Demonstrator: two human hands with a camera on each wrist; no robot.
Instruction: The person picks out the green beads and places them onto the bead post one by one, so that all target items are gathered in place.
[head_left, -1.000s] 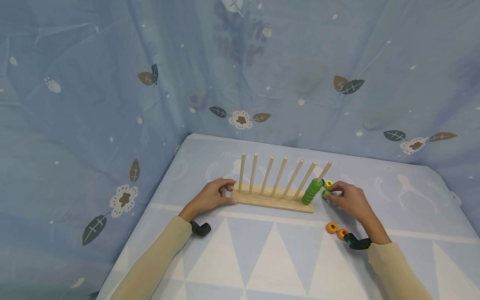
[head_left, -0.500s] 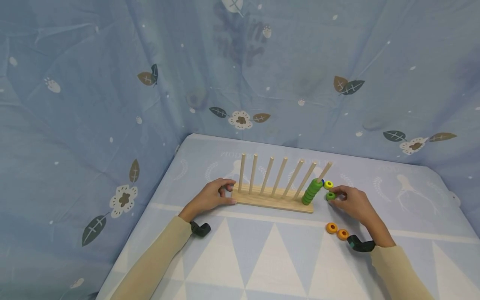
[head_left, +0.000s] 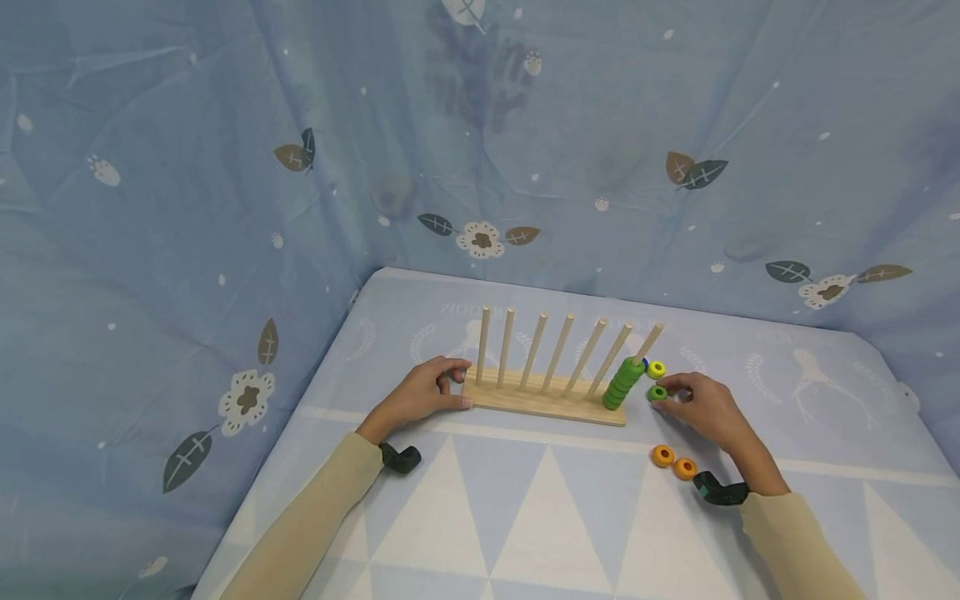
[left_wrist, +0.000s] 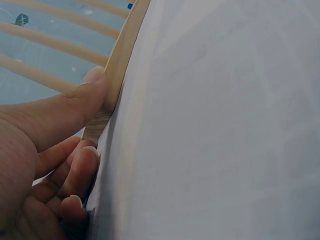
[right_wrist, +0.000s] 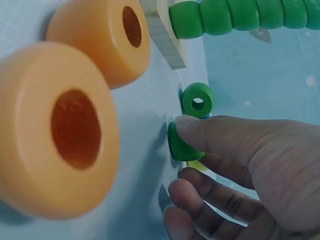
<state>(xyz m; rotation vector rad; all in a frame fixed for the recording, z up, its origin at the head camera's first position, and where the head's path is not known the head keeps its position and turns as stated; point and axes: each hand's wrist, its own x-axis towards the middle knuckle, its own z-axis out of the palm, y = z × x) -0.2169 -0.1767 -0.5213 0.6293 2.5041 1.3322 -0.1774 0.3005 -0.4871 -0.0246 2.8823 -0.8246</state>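
A wooden peg rack [head_left: 543, 402] stands on the table with a row of upright pegs. Green beads [head_left: 624, 383] are stacked on its rightmost peg; the other pegs are bare. My left hand [head_left: 422, 392] grips the left end of the base; the left wrist view shows the thumb [left_wrist: 75, 107] on its front edge. To the right of the rack, my right hand [head_left: 703, 406] pinches a loose green bead [head_left: 657, 392] low at the tabletop. Another loose green bead [right_wrist: 198, 100] lies beyond it in the right wrist view.
A yellow bead [head_left: 656, 369] lies just behind the held bead. Part of a blue bead [head_left: 645, 364] shows behind the green stack. Two orange beads [head_left: 662, 456] lie in front, near the right wrist. Patterned blue cloth [head_left: 570, 150] hangs behind the table.
My right hand has shifted slightly right, away from the rack, then a touch back left, with the green bead in its fingers. The left hand and rack have stayed put.
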